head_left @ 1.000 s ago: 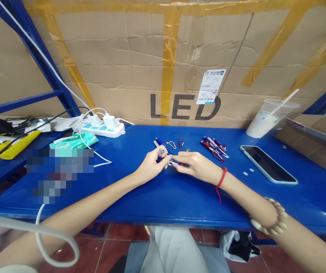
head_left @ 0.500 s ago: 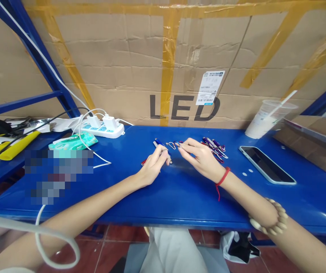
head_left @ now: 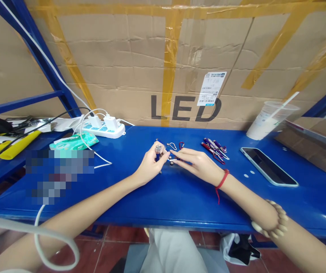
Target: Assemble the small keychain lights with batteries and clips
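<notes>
My left hand [head_left: 149, 167] is closed around a small blue metal tube [head_left: 158, 155] with a silver end, held upright between thumb and fingers. Close against it, my right hand [head_left: 198, 162] pinches a small blue-and-silver clip [head_left: 173, 159] at its fingertips. My fingers partly cover both pieces, so I cannot tell whether they are joined. Just beyond the hands lie a silver carabiner [head_left: 173, 146] and a red carabiner [head_left: 181, 145]. Several red, purple and silver tubes with clips [head_left: 214, 148] form a pile right of my right hand.
A phone [head_left: 268, 167] lies on the blue table [head_left: 180, 204] at the right. Behind it stand a plastic cup with a straw [head_left: 261, 123] and a cardboard box [head_left: 313, 146]. At the left are a power strip [head_left: 106, 129], a green tissue pack [head_left: 74, 141] and a white cable [head_left: 103, 161].
My right hand has come slightly down toward the left one. My left hand has turned, bringing the blue tube upright into view. A red carabiner now shows beyond my right fingers.
</notes>
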Tool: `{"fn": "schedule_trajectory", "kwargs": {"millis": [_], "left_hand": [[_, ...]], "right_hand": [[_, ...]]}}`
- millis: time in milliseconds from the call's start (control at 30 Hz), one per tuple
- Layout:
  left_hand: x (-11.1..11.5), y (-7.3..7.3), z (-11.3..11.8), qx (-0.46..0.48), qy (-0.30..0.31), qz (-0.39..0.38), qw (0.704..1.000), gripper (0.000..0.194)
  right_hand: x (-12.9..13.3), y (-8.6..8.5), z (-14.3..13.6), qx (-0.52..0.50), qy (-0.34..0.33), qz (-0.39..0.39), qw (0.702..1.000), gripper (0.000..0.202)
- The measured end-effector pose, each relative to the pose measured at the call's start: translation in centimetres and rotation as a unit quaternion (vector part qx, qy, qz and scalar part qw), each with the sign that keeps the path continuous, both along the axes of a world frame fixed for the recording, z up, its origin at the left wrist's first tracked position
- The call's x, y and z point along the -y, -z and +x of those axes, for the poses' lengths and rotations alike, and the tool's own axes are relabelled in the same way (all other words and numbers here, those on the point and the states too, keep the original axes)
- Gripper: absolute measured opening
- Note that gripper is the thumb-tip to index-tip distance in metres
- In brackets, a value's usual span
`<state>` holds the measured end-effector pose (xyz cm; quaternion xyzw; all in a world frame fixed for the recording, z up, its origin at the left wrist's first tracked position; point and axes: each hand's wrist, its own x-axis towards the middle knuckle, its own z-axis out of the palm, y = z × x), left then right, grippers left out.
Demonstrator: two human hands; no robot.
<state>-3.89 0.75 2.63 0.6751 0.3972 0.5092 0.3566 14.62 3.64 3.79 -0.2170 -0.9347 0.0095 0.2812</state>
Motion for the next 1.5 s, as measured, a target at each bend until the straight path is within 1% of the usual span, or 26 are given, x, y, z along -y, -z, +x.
{"fn": "schedule_trajectory", "kwargs": {"millis": [100, 200, 333, 600, 700, 800, 933, 1033, 1200, 1300, 1500], "left_hand": [[0.2, -0.2, 0.0, -0.05, -0.012, 0.021, 0.998, 0.02], [0.3, -0.3, -0.1, -0.076, -0.013, 0.018, 0.997, 0.02], [0.4, -0.3, -0.1, -0.085, -0.016, 0.023, 0.996, 0.021], [0.5, -0.2, 0.1, -0.116, -0.02, 0.024, 0.993, 0.022], [0.5, -0.2, 0.2, -0.117, -0.007, 0.013, 0.993, 0.021], [0.6, -0.2, 0.2, -0.116, 0.004, -0.001, 0.993, 0.02], [0.5, 0.0, -0.1, -0.112, -0.015, -0.01, 0.994, 0.019], [0.3, 0.4, -0.3, -0.133, -0.008, -0.016, 0.991, 0.019], [0.0, 0.9, -0.5, -0.167, -0.005, -0.027, 0.986, 0.022], [-0.2, 0.9, -0.6, -0.176, -0.009, -0.016, 0.984, 0.021], [-0.2, 0.6, -0.2, -0.192, -0.012, 0.015, 0.981, 0.02]], "right_hand": [[0.1, 0.2, -0.1, 0.031, -0.004, 0.001, 1.0, 0.031], [0.1, 0.5, -0.3, 0.039, -0.013, 0.009, 0.999, 0.03], [0.2, 0.8, -0.5, 0.018, -0.01, 0.018, 1.0, 0.03], [0.5, 0.6, -0.7, -0.022, 0.004, -0.016, 1.0, 0.033], [0.4, 0.4, -0.5, -0.032, 0.014, -0.022, 0.999, 0.032], [0.0, 0.0, -0.2, -0.062, 0.038, -0.01, 0.997, 0.028], [-0.3, -0.4, 0.2, -0.117, 0.072, 0.005, 0.991, 0.028], [-0.3, -0.5, 0.3, -0.131, 0.073, 0.005, 0.989, 0.029], [-0.5, -0.4, 0.2, -0.126, 0.069, 0.02, 0.989, 0.028], [-0.8, -0.3, 0.3, -0.127, 0.073, 0.028, 0.989, 0.028], [-0.9, -0.2, 0.1, -0.151, 0.082, 0.018, 0.985, 0.028]]}}
